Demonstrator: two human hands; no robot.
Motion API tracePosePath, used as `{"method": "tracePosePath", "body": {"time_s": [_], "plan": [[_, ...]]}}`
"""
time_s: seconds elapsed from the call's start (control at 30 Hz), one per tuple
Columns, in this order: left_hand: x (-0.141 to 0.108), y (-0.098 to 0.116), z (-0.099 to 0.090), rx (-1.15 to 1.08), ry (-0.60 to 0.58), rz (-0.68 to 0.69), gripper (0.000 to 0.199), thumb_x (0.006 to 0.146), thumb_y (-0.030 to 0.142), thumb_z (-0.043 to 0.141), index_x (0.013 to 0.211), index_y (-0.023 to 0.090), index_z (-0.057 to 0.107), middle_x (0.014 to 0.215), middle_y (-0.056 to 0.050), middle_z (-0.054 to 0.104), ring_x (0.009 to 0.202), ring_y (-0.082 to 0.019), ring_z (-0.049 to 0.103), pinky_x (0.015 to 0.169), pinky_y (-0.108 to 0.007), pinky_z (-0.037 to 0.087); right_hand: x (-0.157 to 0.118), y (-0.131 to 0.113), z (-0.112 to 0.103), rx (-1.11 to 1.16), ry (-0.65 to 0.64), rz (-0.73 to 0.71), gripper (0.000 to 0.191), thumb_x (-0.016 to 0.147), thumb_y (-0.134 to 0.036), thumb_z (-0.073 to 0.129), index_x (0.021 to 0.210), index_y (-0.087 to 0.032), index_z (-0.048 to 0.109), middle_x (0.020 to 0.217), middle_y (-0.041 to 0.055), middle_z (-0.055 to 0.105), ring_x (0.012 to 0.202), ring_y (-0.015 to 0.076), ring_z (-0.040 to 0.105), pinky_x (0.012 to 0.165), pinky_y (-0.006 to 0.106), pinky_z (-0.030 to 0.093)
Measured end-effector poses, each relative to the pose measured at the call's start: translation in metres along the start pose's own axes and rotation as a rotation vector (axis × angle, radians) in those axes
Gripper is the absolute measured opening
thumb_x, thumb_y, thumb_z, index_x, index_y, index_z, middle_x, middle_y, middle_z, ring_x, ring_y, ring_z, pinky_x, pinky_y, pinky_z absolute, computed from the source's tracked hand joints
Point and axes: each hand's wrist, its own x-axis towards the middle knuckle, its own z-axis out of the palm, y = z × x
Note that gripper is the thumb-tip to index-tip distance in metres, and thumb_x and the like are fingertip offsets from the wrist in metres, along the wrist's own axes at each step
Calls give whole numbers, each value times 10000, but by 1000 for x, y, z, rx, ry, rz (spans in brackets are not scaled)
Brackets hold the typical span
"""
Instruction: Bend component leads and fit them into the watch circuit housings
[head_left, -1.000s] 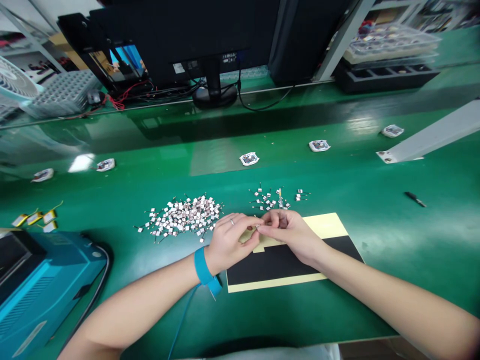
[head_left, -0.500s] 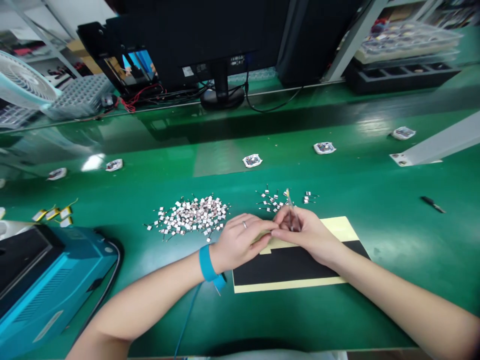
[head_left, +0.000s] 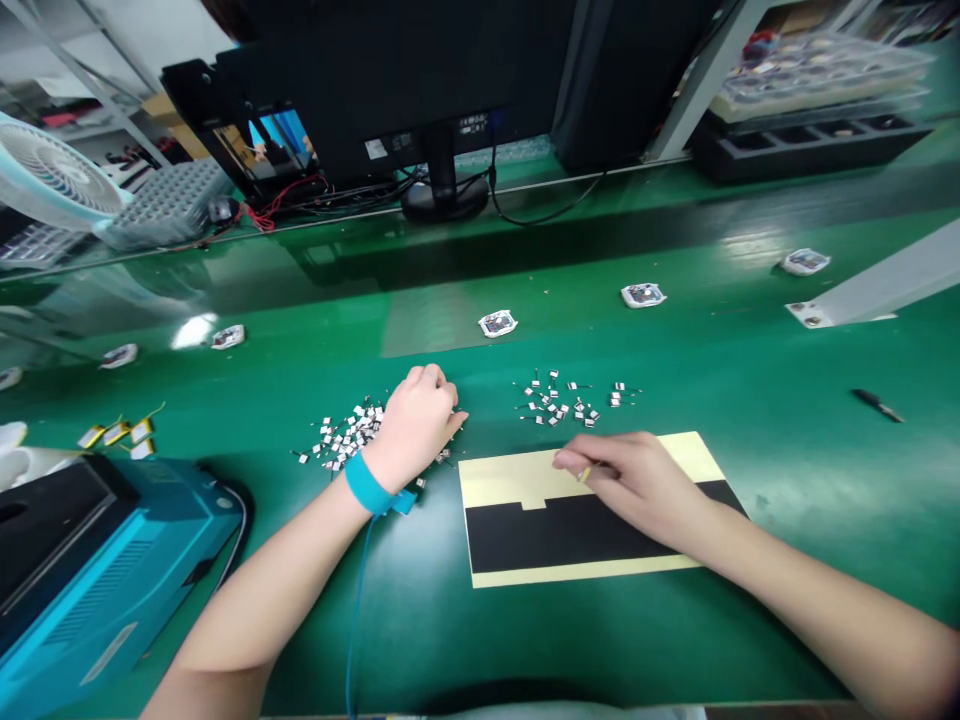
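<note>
My left hand (head_left: 416, 420), wearing a teal wrist strap (head_left: 367, 485), is over the pile of small white square parts with short dark leads (head_left: 349, 435). Its fingers curl down, and whatever lies between the fingertips is hidden. Closed around what look like thin tweezers (head_left: 586, 474), my right hand (head_left: 637, 485) hovers at the pale yellow sheet (head_left: 495, 478). Only a small yellowish bit of the tool shows. A black strip (head_left: 570, 535) with a notch in its upper edge covers the sheet's lower middle. Beyond the sheet is a smaller scatter of the same parts (head_left: 553, 410).
Several white-framed circuit units (head_left: 497, 323) form a row across the green bench. A blue machine (head_left: 142, 560) stands at left near yellow-wrapped parts (head_left: 116, 433). At right are a dark pen-like tool (head_left: 877, 405) and a grey metal post (head_left: 885, 280). A monitor (head_left: 442, 190) stands behind.
My left hand has left my right hand and moved left onto the pile. My right hand has turned, with its tool now lying lower, mostly hidden. More of the yellow sheet shows.
</note>
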Motion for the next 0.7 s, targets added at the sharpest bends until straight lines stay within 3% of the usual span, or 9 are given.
{"method": "tracePosePath", "body": {"time_s": [0.1, 0.23, 0.5, 0.57, 0.7], "plan": [[2, 2, 5, -65, -83, 6, 61, 718, 173, 610, 692, 119, 599, 837, -87, 552, 810, -219, 516, 729, -336, 444, -1, 0, 7, 7, -101, -106, 210, 797, -93, 407, 763, -180, 595, 701, -9, 624, 595, 100, 551, 555, 192, 406], [4, 4, 1, -123, -123, 4, 82, 744, 140, 558, 676, 120, 601, 821, -79, 563, 810, -208, 518, 763, -341, 431, -2, 0, 11, -52, -216, -232, 198, 788, -69, 457, 829, -175, 620, 757, -1, 632, 647, 110, 580, 591, 198, 423], [6, 4, -20, -394, -116, -13, 68, 748, 202, 573, 703, 156, 595, 810, -34, 598, 789, -185, 545, 724, -324, 433, -6, -1, 19, -163, -290, -237, 159, 741, -66, 561, 828, -183, 625, 768, -15, 630, 635, 102, 603, 573, 189, 432], [5, 6, -26, -555, -115, -40, 74, 760, 217, 559, 722, 158, 583, 792, -25, 611, 769, -171, 565, 703, -309, 447, -6, -1, 22, -198, -300, -237, 175, 731, -66, 563, 840, -190, 621, 781, -17, 634, 649, 107, 607, 580, 194, 438], [1, 22, -26, -1138, -113, -174, 93, 765, 225, 548, 730, 140, 531, 744, -21, 623, 668, -116, 593, 611, -232, 480, -9, -3, 29, -281, -314, -226, 268, 686, -86, 614, 937, -176, 590, 801, -6, 649, 696, 129, 619, 593, 204, 453]]}}
